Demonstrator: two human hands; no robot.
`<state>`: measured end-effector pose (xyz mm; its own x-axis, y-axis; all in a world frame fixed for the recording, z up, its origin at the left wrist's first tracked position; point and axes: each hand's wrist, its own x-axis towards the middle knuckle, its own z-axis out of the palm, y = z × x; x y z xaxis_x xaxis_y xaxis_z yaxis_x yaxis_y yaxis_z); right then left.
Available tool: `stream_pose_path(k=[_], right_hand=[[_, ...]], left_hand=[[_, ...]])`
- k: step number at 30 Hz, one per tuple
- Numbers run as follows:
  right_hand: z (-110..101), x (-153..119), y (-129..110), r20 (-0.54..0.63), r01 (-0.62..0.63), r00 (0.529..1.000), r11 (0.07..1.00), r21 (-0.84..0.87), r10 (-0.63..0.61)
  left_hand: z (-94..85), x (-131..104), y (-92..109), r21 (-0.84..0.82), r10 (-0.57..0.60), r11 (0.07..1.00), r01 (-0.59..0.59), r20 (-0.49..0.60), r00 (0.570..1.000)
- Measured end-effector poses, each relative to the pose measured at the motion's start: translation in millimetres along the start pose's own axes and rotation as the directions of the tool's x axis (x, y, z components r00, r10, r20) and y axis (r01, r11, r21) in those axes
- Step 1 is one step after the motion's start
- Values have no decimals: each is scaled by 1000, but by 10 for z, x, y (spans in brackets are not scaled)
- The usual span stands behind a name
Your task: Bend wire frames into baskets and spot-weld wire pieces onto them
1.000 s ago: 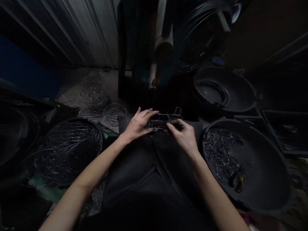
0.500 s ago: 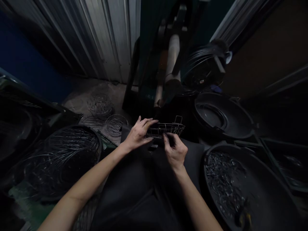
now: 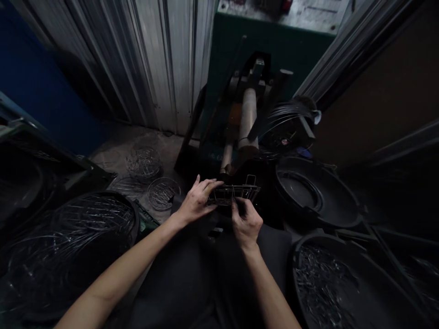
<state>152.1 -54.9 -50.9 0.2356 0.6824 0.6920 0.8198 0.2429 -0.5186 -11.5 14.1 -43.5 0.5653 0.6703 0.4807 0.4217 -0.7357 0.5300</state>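
Observation:
A small wire basket point(image 3: 249, 192) with a square loop standing up at its right end is held in front of the machine. My left hand point(image 3: 199, 199) grips its left end, fingers along the top and thumb below. At the near side of the basket, my right hand point(image 3: 247, 220) has its thumb and index finger pinched at the wires; whether a small separate piece is between them is too dark to tell. Behind the basket is the green machine point(image 3: 302, 50) with a thick metal cylinder point(image 3: 248, 114).
Wire discs point(image 3: 163, 193) and a wire bundle point(image 3: 143, 162) lie on the floor at left. A tub of long wires point(image 3: 103, 212) is nearer. At right stand a round pan with a wire coil point(image 3: 338, 201) and a pan of small metal pieces point(image 3: 322, 283). A corrugated wall point(image 3: 171, 59) rises behind.
The view has tilted up, showing more of the green machine's top. Both hands and the basket sit slightly lower in the picture, with nearly the same hold.

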Motion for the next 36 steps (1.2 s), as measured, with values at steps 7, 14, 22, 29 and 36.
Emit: stream_pose_path(k=[7,14,22,29,36], right_hand=[[143,23,85,-48,13,999,1000,-26,-15],[205,99,103,-82,14,996,999,-45,-18],[265,137,104,-82,-21,997,999,-43,17],[301,163,123,-88,-36,996,999,-34,33],[352,136,198,-64,-34,997,999,-40,32]], left_hand=[[103,47,-107,-32,-51,998,51,7,999],[117,119,-141,-68,-68,995,67,-17,998],[129,189,-200,-60,-53,997,51,-22,998],[121,237,-216,-39,-54,998,54,-13,998],[116,246,-240,28,-21,999,21,-8,1000]])
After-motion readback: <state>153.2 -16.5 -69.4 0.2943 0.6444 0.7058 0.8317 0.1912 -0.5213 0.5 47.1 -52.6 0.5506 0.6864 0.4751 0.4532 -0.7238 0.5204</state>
